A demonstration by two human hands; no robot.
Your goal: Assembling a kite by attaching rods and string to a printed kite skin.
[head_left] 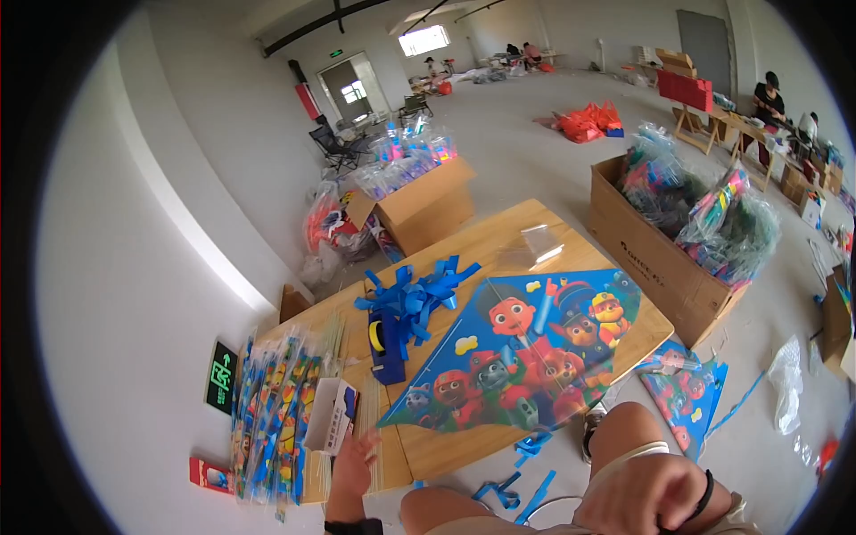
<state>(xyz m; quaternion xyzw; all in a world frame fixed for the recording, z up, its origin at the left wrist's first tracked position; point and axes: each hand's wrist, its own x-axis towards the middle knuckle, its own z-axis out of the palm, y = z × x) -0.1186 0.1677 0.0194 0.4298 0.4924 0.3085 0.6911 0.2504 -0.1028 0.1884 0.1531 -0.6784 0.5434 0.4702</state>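
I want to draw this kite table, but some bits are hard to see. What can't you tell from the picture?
- Right hand, head view: curled into a fist at the lower edge; anything inside it is hidden by the fingers.
- Left hand: its fingertips blur against the thin sticks, so touch is unclear.
- Second kite on the floor: partly hidden behind the knee.
- People at the far tables: too small to tell what they handle.

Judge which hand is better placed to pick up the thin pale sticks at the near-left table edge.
Left, probably. The left hand is open and reaching right beside the thin pale sticks on the wooden table; the right hand rests off the table, over the knee.
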